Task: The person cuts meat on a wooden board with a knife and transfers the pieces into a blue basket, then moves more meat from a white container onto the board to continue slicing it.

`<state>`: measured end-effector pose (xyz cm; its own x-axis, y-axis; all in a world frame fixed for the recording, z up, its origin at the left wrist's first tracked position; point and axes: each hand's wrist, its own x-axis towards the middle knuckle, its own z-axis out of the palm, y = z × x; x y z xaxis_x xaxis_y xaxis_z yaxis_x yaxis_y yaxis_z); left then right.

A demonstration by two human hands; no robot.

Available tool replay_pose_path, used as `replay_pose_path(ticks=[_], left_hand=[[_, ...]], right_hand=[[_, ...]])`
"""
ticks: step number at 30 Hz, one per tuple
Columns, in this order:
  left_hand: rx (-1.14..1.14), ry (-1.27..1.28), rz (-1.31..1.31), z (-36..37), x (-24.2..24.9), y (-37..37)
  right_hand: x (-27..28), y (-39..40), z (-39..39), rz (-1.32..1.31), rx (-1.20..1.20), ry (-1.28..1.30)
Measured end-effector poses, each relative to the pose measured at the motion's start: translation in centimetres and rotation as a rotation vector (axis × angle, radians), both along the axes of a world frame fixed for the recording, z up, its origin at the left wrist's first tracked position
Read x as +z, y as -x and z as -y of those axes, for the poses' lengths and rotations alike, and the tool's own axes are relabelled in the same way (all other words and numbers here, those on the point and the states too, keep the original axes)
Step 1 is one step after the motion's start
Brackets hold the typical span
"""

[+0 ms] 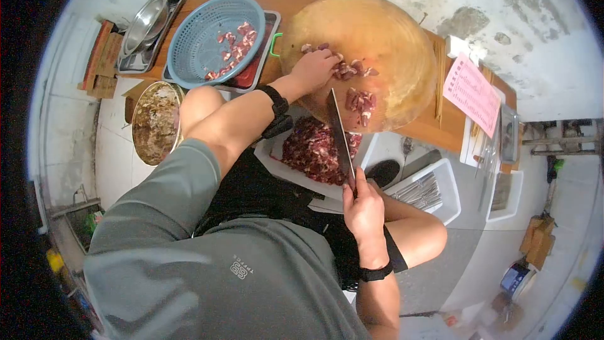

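My right hand [363, 206] is closed round the handle of a knife [341, 138], whose long blade points up and away past the front edge of a round wooden board [390, 31]. On the board's left part lies my left hand [316, 68], its fingers on or beside a row of meat pieces [355, 70]; what its fingertips hold is hidden. Nearer the front edge sits a small pile of cut meat [362, 102]. Below the board, a white tray holds a heap of chopped meat [314, 151], partly behind the blade.
A blue basket [189, 44] with meat bits stands left of the board on a tray, with metal bowls [143, 28] farther left. A tub [157, 123] is at lower left. Right are a pink paper [472, 93] and a white bin of skewers [450, 192].
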<state>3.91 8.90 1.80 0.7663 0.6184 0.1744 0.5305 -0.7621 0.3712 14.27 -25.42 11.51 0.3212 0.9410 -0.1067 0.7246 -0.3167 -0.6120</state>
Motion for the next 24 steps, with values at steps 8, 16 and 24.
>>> replay_pose_path(ticks=[8,16,24], left_hand=[[-0.081,-0.143,0.185,3.3,-0.5,2.0],[-0.23,-0.066,0.349,7.8,-2.2,5.0],[-0.117,0.088,0.302,8.2,-2.6,5.2]], right_hand=[[0.1,-1.3,-0.1,-0.019,-0.115,-0.044],[0.6,-0.9,-0.1,-0.036,-0.1,-0.008],[1.5,0.2,-0.1,0.049,0.013,-0.051]])
